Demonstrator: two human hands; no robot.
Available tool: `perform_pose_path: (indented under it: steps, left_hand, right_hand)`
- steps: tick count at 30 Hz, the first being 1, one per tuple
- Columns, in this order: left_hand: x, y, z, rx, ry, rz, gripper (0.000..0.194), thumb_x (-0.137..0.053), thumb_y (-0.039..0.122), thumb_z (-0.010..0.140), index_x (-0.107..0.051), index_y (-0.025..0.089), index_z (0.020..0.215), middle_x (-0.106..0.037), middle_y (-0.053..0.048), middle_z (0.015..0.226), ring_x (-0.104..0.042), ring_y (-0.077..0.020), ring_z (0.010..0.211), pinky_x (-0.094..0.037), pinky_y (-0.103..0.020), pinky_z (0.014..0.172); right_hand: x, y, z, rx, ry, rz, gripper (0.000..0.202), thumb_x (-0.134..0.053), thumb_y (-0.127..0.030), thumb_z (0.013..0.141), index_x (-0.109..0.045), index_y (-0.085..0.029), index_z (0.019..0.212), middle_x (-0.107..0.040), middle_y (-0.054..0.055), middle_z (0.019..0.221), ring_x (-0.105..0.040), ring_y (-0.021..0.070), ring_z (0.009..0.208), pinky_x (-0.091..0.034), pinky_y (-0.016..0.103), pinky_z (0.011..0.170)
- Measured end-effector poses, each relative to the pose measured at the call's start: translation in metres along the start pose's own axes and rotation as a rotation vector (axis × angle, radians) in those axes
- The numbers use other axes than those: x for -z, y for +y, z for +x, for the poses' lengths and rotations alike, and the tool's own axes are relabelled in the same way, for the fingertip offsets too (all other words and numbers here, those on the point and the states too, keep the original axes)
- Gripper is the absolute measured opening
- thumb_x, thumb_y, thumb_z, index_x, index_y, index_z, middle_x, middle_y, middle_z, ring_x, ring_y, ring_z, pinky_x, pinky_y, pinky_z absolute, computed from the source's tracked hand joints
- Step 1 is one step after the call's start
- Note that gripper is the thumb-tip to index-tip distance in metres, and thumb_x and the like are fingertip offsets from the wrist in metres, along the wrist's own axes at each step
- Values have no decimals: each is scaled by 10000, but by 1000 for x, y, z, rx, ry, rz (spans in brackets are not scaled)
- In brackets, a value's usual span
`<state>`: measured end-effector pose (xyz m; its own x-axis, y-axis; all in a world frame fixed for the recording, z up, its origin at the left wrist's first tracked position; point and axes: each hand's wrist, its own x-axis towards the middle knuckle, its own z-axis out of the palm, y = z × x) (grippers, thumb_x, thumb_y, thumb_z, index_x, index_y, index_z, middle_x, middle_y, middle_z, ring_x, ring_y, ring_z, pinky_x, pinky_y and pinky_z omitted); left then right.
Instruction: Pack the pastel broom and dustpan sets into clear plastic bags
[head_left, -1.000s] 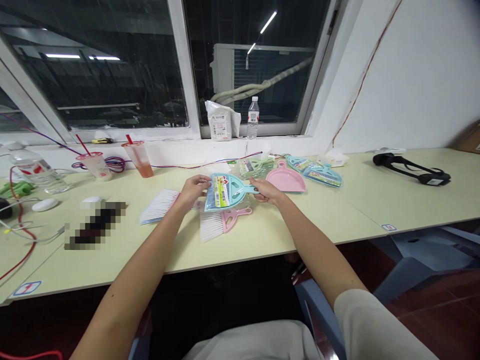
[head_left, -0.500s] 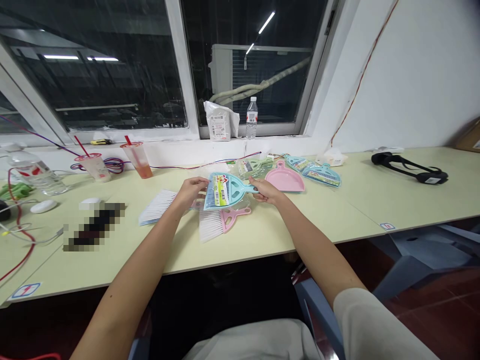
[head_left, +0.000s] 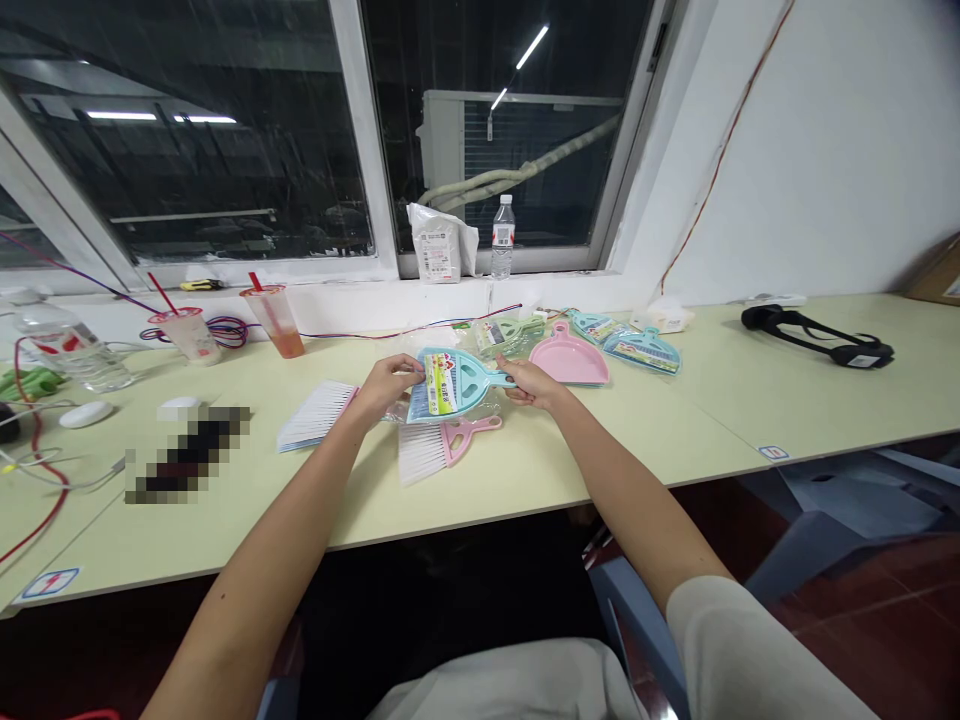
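Note:
A light-blue dustpan and brush set (head_left: pixel 474 384) with a yellow-green label is held up over the table. My right hand (head_left: pixel 531 384) is closed around its handle end. At the set's left edge my left hand (head_left: pixel 390 385) is closed, thumb and fingers gripping the side near the label. Clear plastic wrap shows around and below the set. Just beneath lies a pink-handled brush (head_left: pixel 450 445) with white bristles. Left of it, partly behind my left forearm, rests a stack of white-bristled brushes (head_left: pixel 319 412). A pink dustpan (head_left: pixel 568 355) lies right of my right hand.
Wrapped blue sets (head_left: pixel 645 350) and a wrapped green set (head_left: pixel 510 332) lie at the back. Drink cups (head_left: pixel 281 325), a large water bottle (head_left: pixel 71 345) and cables stand left. A black strapped device (head_left: pixel 817 337) lies right. A water bottle (head_left: pixel 502 240) stands on the windowsill.
My left hand has shifted slightly to the right along the edge of the blue set, its fingers nearer the label. The right hand keeps its hold on the handle.

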<state>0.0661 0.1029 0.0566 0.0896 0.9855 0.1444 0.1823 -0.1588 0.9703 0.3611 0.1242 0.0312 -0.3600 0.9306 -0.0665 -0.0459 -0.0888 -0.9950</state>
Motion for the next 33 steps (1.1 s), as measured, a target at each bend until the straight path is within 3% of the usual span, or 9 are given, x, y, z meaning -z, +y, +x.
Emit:
perform_pose_path:
  steps: [6, 13, 18, 27, 33]
  left_hand:
    - [2, -6, 5, 44, 8, -2, 387, -862, 446, 606, -745, 183, 864, -680, -44, 857, -608, -148, 651, -470, -234, 499]
    - [1, -8, 6, -33, 32, 35, 326, -810, 443, 671, -764, 193, 876, -671, -52, 906, -616, -172, 746, -482, -233, 527]
    - [-3, -3, 1, -55, 51, 112, 307, -771, 445, 696, -749, 194, 872, -670, -50, 930, -579, -147, 670, -440, -224, 478]
    - [-5, 0, 1, 67, 15, -53, 383, -851, 446, 627, -729, 189, 883, -681, -49, 869, -627, -164, 699, -488, -247, 530]
    - [-6, -2, 0, 159, -4, -91, 398, -893, 379, 558, -701, 166, 832, -712, -81, 822, -657, -199, 678, -433, -239, 485]
  right_hand:
    - [1, 1, 1, -18, 0, 3, 583, -638, -716, 880, -367, -234, 697, -263, -105, 485, -190, 39, 347, -157, 175, 292]
    - [-2, 0, -1, -6, -15, -9, 568, -647, -692, 891, -379, -230, 699, -281, -105, 490, -199, 37, 342, -158, 169, 294]
    - [-3, -1, -2, -13, -19, -48, 557, -632, -686, 904, -390, -227, 702, -285, -105, 478, -189, 38, 338, -150, 166, 291]
    - [1, 2, 1, -19, -26, -83, 574, -646, -712, 877, -412, -225, 683, -285, -91, 458, -202, 43, 335, -160, 171, 285]
    - [3, 4, 1, -2, -47, -119, 575, -635, -725, 876, -421, -228, 681, -278, -93, 433, -188, 47, 326, -168, 176, 275]
